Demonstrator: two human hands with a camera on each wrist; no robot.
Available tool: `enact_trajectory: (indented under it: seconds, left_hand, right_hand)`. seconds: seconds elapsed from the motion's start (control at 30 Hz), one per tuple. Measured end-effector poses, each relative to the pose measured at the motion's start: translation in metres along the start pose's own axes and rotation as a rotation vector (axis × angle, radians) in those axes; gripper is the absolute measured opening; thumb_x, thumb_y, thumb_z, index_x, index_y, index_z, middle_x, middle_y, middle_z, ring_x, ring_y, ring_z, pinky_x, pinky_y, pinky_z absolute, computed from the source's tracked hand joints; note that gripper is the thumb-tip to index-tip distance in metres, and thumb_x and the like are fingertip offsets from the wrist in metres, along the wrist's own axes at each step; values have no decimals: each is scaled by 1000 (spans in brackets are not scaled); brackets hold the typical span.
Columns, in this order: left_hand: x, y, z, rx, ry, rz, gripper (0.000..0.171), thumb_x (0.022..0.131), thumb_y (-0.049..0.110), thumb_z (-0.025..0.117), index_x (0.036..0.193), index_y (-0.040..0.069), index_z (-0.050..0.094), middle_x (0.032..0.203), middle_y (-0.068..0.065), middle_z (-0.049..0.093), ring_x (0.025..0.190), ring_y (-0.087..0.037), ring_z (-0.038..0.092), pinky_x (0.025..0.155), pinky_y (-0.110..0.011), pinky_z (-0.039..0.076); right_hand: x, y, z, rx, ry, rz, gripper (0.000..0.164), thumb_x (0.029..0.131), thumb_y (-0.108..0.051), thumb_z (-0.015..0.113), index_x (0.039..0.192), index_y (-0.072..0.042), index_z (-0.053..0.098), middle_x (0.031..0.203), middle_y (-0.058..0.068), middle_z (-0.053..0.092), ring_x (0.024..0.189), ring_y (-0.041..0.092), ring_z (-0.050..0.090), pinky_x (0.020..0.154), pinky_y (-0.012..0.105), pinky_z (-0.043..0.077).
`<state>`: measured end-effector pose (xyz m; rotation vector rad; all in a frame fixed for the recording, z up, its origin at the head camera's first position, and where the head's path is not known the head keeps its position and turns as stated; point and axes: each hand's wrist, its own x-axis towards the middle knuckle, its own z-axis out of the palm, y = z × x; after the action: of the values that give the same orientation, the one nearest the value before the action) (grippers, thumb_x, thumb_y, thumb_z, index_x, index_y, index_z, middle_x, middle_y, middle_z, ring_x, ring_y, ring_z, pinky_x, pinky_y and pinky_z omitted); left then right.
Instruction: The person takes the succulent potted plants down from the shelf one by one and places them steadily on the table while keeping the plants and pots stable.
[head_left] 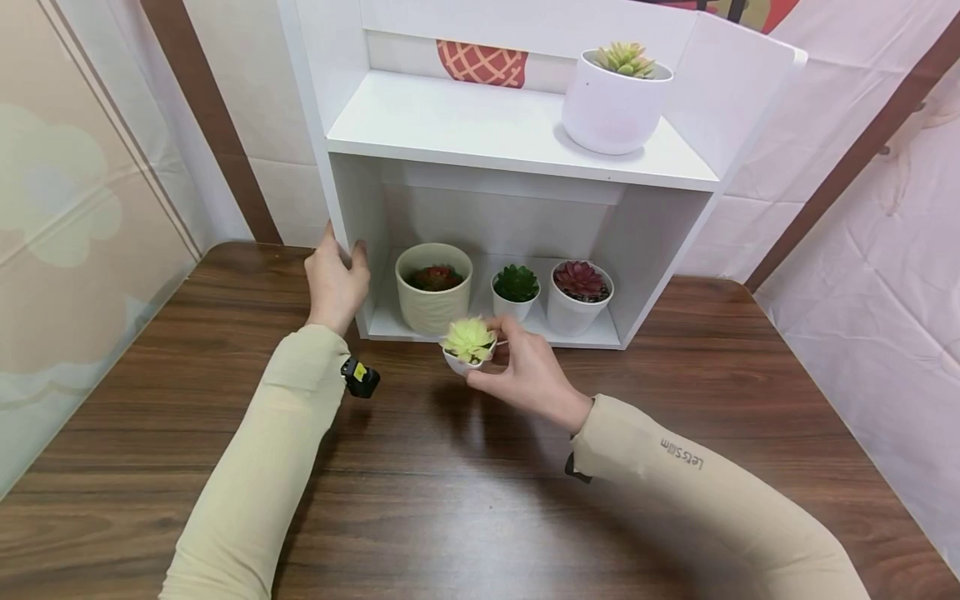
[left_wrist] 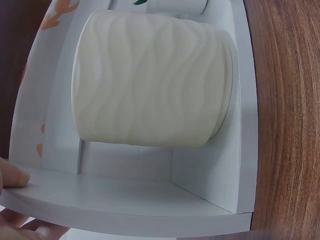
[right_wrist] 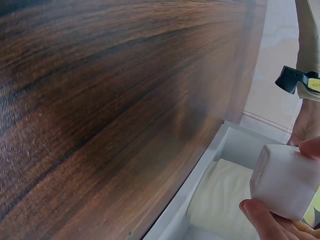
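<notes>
My right hand (head_left: 528, 375) holds a small white pot with a yellow-green succulent (head_left: 468, 340) between thumb and fingers, in front of the shelf's lower compartment. In the right wrist view the pot's smooth white side (right_wrist: 285, 182) faces the camera. At the left, my left hand (head_left: 336, 282) grips the edge of the white shelf unit's side panel (head_left: 313, 108), thumb on the inner face and fingers outside. Inside the lower compartment stand a cream wavy-textured pot (head_left: 433, 304) with a reddish plant, a small white pot with a green succulent (head_left: 516, 285) and a white pot with a burgundy succulent (head_left: 580, 282).
On the upper shelf (head_left: 450, 112) a larger white pot (head_left: 615, 108) with a pale green succulent stands at the right. The unit sits at the back of a brown wooden table (head_left: 465, 517). White fabric (head_left: 847, 125) hangs behind it.
</notes>
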<state>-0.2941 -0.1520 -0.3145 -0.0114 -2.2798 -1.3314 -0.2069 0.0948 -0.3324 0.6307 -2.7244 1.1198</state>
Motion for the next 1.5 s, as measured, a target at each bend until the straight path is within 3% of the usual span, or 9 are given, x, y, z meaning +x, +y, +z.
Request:
enact_trajectory:
  seconds: [0.13,0.7,1.17,1.5]
  left_hand:
    - [0,0,0,2,2,0,41,98,12,47,138,0,44,135,-26,53,125,-39,50,100,-57,42]
    - [1,-2,1,0,5,6,42,98,11,47,138,0,44,134,-26,53,125,-39,50,100,-56,42]
    - [0,-2,1,-7,-6,-8,43,99,13,47,140,1,42,136,-24,52,126,-38,49,101,-56,42]
    - [1,-2,1,-5,2,6,42,98,11,48,138,0,44,135,-25,53,126,-38,50,100,-55,42]
  right_hand:
    - [0,2,2,-26,-11,-13,49,71,-18,77,113,-5,55,93,7,70,82,18,66,75,29,51]
    - [1,9,9,-55,-114,-2,50,72,-18,78,114,-2,56,90,10,69,83,26,66,72,28,49]
    - [3,15,14,-90,-167,16,54,73,-20,79,117,0,55,84,11,65,75,22,60,67,26,45]
    - [4,18,15,-85,-202,56,56,74,-21,78,122,-1,54,88,8,66,82,23,63,72,26,48]
